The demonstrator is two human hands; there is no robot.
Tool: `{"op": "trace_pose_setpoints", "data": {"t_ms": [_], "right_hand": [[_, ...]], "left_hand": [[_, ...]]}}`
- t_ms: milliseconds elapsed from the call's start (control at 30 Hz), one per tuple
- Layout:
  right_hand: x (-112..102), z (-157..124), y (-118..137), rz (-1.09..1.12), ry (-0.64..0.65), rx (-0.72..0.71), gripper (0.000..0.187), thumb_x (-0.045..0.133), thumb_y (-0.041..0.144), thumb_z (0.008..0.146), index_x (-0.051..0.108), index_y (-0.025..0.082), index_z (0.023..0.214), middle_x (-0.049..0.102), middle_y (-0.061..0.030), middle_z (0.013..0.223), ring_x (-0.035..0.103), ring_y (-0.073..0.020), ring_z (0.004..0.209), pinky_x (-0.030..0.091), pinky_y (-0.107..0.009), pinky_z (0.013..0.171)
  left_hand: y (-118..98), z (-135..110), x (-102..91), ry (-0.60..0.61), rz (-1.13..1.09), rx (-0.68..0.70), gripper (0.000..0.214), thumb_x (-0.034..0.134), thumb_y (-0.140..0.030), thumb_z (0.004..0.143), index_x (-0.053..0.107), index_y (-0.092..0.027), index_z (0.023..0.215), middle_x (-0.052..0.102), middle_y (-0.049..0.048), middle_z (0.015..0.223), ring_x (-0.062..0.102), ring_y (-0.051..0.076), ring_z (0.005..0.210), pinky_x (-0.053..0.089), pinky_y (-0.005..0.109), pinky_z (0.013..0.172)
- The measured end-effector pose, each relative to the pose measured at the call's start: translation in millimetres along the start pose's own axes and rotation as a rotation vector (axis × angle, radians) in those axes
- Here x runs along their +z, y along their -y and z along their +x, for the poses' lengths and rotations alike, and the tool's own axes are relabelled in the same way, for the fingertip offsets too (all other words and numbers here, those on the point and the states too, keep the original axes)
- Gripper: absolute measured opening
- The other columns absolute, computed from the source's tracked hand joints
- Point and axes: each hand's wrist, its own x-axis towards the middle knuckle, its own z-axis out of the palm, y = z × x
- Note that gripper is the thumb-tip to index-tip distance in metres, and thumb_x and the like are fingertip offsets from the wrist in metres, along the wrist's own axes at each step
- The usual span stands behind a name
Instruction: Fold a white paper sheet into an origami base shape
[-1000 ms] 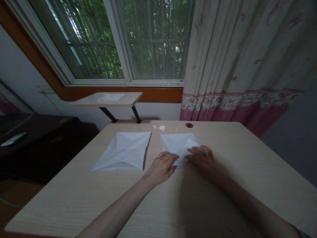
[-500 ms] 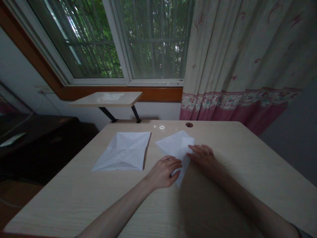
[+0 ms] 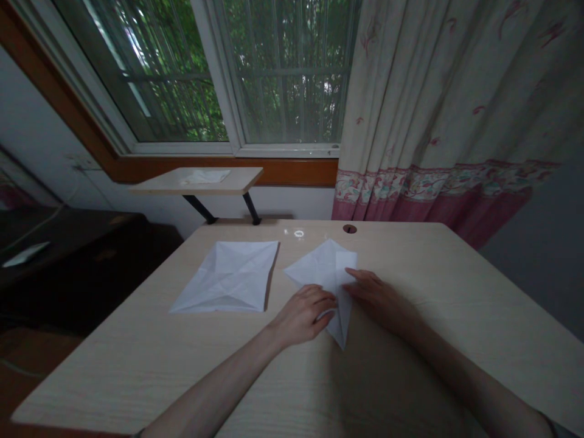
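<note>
A white sheet of paper [image 3: 325,271], partly folded with one corner pointing toward me, lies on the pale wooden table [image 3: 410,340]. My left hand [image 3: 305,313] rests on its near left edge with curled fingers pinching the paper. My right hand [image 3: 378,293] lies on the paper's right side, fingers stretched out and pressing it flat. A second creased white sheet [image 3: 230,277] lies unfolded to the left, apart from both hands.
A round cable hole [image 3: 349,229] sits near the table's far edge. Behind the table are a small shelf [image 3: 196,180] under the window, a dark cabinet [image 3: 68,255] at left and a patterned curtain [image 3: 447,109] at right.
The folded sheet has been turned so that a corner now points toward me. Both hands shifted slightly toward me and stayed on it.
</note>
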Motion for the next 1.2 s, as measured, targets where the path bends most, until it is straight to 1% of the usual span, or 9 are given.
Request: {"op": "trace_pose_setpoints", "data": {"t_ms": [100, 167, 300, 400, 533, 667, 833, 1000, 1200], "right_hand": [[2.0, 0.6, 0.7, 0.016, -0.01, 0.01, 0.036, 0.049, 0.009, 0.093, 0.066, 0.027, 0.12, 0.056, -0.009, 0.142, 0.054, -0.0236, 0.129, 0.055, -0.044, 0.1], [2.0, 0.4, 1.4, 0.02, -0.009, 0.01, 0.036, 0.049, 0.009, 0.094, 0.066, 0.027, 0.12, 0.056, -0.0086, 0.142, 0.055, -0.0233, 0.129, 0.056, -0.043, 0.099], [0.2, -0.7, 1.6, 0.021, 0.009, 0.018, 0.036, 0.049, 0.009, 0.095, 0.065, 0.026, 0.122, 0.054, -0.0087, 0.145, 0.054, -0.0229, 0.13, 0.055, -0.043, 0.099], [-1.3, -1.0, 1.1, 0.0, 0.024, 0.012, 0.033, 0.049, 0.009, 0.095, 0.065, 0.024, 0.121, 0.055, -0.0101, 0.144, 0.053, -0.0234, 0.13, 0.053, -0.045, 0.103], [-0.8, -1.8, 0.6, -0.042, 0.001, 0.013, 0.035, 0.051, 0.01, 0.095, 0.063, 0.024, 0.124, 0.057, -0.0101, 0.142, 0.054, -0.0238, 0.129, 0.052, -0.046, 0.104], [2.2, -4.1, -1.3, -0.08, -0.023, 0.025, 0.039, 0.051, 0.009, 0.094, 0.06, 0.024, 0.129, 0.057, -0.0106, 0.142, 0.054, -0.025, 0.128, 0.051, -0.048, 0.104], [3.6, -5.8, -4.9, -0.046, -0.021, 0.03, 0.048, 0.05, 0.006, 0.092, 0.056, 0.029, 0.135, 0.055, -0.0086, 0.144, 0.053, -0.0243, 0.13, 0.051, -0.049, 0.103], [3.7, -5.5, -5.8, 0.02, -0.039, 0.047, 0.043, 0.05, 0.007, 0.092, 0.062, 0.029, 0.127, 0.059, -0.0087, 0.138, 0.057, -0.024, 0.125, 0.052, -0.049, 0.101], [2.2, -4.5, -4.8, 0.082, -0.084, 0.037, 0.037, 0.051, 0.007, 0.091, 0.064, 0.026, 0.121, 0.063, -0.01, 0.13, 0.058, -0.023, 0.12, 0.054, -0.045, 0.097]], "left_hand": [[-3.5, 2.1, -3.3, 0.039, 0.075, -0.051, 0.023, 0.05, -0.033, 0.1, 0.065, -0.021, 0.114, 0.068, 0.005, 0.117, 0.06, 0.022, 0.109, 0.044, 0.041, 0.103], [-4.3, 2.6, -4.1, 0.057, 0.122, -0.067, 0.027, 0.049, -0.037, 0.101, 0.064, -0.022, 0.118, 0.065, 0.0057, 0.123, 0.058, 0.023, 0.113, 0.042, 0.042, 0.105], [-1.9, 1.2, -1.6, 0.077, 0.205, -0.064, 0.036, 0.046, -0.044, 0.102, 0.059, -0.024, 0.129, 0.059, 0.0063, 0.137, 0.053, 0.024, 0.124, 0.033, 0.046, 0.114], [0.6, -0.6, 0.8, 0.097, 0.247, -0.048, 0.041, 0.043, -0.047, 0.102, 0.056, -0.025, 0.134, 0.057, 0.007, 0.14, 0.052, 0.025, 0.128, 0.027, 0.049, 0.118], [1.1, -1.3, 1.2, 0.128, 0.258, -0.047, 0.044, 0.041, -0.05, 0.102, 0.053, -0.028, 0.138, 0.055, 0.0066, 0.143, 0.051, 0.025, 0.13, 0.024, 0.052, 0.118], [-0.6, -0.1, 0.2, 0.139, 0.271, -0.06, 0.044, 0.043, -0.051, 0.101, 0.056, -0.029, 0.136, 0.057, 0.0064, 0.142, 0.052, 0.026, 0.127, 0.026, 0.052, 0.117], [-1.7, 0.5, -0.7, 0.13, 0.296, -0.094, 0.043, 0.049, -0.049, 0.099, 0.055, -0.028, 0.136, 0.058, 0.007, 0.139, 0.053, 0.027, 0.125, 0.031, 0.05, 0.114], [-1.1, -0.3, -0.4, 0.126, 0.286, -0.097, 0.044, 0.049, -0.049, 0.099, 0.054, -0.028, 0.137, 0.058, 0.0073, 0.139, 0.053, 0.027, 0.125, 0.029, 0.052, 0.115], [-0.3, 0.3, 0.4, 0.123, 0.272, -0.118, 0.042, 0.047, -0.049, 0.1, 0.055, -0.029, 0.136, 0.058, 0.006, 0.139, 0.052, 0.026, 0.126, 0.029, 0.051, 0.116]]}}
